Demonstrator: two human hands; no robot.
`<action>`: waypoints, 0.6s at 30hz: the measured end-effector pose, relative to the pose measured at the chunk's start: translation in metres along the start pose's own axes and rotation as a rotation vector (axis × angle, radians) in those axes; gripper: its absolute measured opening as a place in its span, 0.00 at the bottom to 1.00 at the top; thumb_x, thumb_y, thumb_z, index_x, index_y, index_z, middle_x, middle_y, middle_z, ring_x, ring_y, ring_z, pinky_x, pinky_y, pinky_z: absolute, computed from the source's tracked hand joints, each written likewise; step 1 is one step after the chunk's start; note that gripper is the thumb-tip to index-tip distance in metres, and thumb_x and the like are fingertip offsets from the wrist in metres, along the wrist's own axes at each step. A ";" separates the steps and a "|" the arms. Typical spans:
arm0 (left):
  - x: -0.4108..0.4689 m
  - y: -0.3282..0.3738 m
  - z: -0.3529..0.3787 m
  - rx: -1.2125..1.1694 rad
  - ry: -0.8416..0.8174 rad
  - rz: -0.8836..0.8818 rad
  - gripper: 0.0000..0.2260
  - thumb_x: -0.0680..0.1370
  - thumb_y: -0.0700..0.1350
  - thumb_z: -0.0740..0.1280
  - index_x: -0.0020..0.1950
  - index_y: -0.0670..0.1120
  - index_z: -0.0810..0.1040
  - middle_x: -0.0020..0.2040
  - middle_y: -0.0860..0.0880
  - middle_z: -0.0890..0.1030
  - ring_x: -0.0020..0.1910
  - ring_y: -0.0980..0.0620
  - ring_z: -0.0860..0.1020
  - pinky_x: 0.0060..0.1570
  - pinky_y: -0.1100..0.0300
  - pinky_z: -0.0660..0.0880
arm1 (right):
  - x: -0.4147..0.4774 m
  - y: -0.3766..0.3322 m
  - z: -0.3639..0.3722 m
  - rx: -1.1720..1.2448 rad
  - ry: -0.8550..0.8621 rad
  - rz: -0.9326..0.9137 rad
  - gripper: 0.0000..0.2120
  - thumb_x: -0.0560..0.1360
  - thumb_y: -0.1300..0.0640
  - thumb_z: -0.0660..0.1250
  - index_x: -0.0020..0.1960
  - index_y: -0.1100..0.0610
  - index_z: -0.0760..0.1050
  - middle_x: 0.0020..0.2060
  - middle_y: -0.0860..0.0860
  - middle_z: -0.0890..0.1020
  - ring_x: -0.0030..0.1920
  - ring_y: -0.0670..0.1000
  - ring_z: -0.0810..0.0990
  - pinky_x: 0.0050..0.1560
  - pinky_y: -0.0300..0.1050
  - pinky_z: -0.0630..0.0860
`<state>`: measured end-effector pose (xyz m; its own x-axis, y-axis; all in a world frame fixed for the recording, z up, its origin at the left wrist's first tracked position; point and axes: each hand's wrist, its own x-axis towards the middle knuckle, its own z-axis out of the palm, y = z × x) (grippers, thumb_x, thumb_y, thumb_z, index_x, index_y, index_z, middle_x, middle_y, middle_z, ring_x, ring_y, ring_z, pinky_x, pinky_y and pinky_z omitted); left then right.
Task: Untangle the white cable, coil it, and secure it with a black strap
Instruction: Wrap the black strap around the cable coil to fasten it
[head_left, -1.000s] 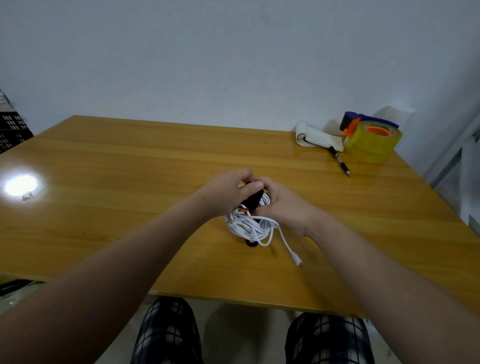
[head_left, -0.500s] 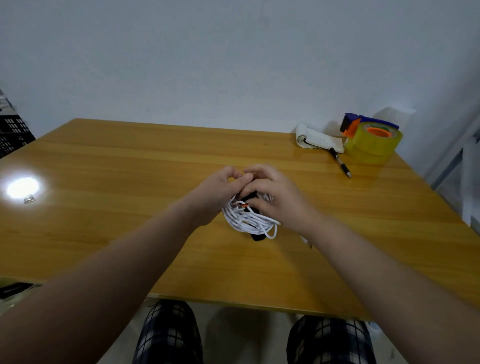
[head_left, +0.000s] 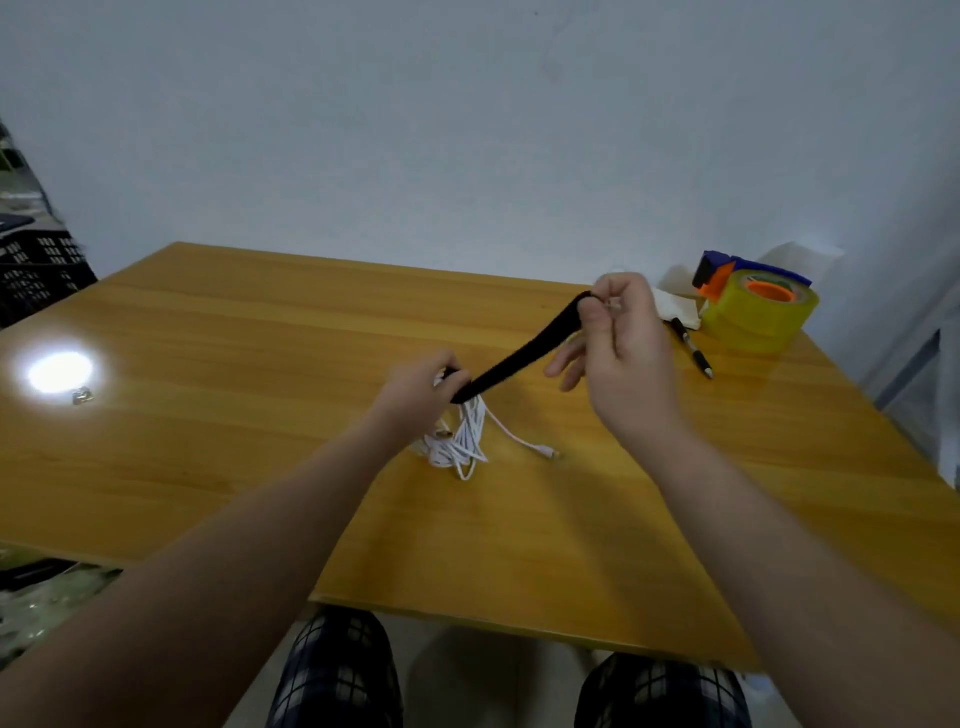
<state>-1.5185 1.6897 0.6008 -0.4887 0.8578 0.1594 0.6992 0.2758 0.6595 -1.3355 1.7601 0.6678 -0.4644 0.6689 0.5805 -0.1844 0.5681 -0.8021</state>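
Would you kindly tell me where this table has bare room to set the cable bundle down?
Free: the broad stretch of table between the white cable and the small metal piece, and the far strip along the wall. Crowded: the far right corner, with tape dispenser, pen and paper, plus the middle, around the black strap.

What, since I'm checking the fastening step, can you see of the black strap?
The black strap is a flat, matte, fabric-like band, stretched straight in the air, slanting up to the right. The right hand pinches its upper end; the left hand holds its lower end by the coiled white cable.
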 end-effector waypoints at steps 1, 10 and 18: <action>-0.001 0.004 0.002 0.005 -0.048 0.051 0.07 0.80 0.45 0.61 0.51 0.44 0.77 0.46 0.44 0.82 0.37 0.49 0.76 0.37 0.56 0.71 | 0.006 0.002 0.003 -0.011 0.009 0.053 0.08 0.82 0.61 0.53 0.46 0.50 0.63 0.33 0.55 0.78 0.25 0.51 0.79 0.25 0.43 0.76; -0.036 0.046 0.018 -0.595 -0.298 0.061 0.10 0.81 0.50 0.60 0.49 0.45 0.76 0.34 0.56 0.77 0.29 0.62 0.71 0.33 0.68 0.67 | 0.031 0.048 -0.001 0.352 -0.091 0.688 0.12 0.80 0.62 0.59 0.63 0.61 0.65 0.62 0.63 0.74 0.52 0.54 0.80 0.54 0.43 0.78; -0.033 0.055 0.010 -0.586 -0.162 0.036 0.07 0.80 0.49 0.63 0.44 0.48 0.74 0.25 0.59 0.75 0.26 0.63 0.72 0.30 0.68 0.66 | -0.009 0.032 -0.009 -0.074 -0.345 0.352 0.18 0.77 0.55 0.66 0.66 0.52 0.70 0.60 0.48 0.77 0.60 0.46 0.76 0.60 0.46 0.76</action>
<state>-1.4584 1.6808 0.6241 -0.3527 0.9297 0.1056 0.2880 0.0005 0.9576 -1.3294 1.7771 0.6383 -0.7489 0.6361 0.1856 0.0918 0.3770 -0.9216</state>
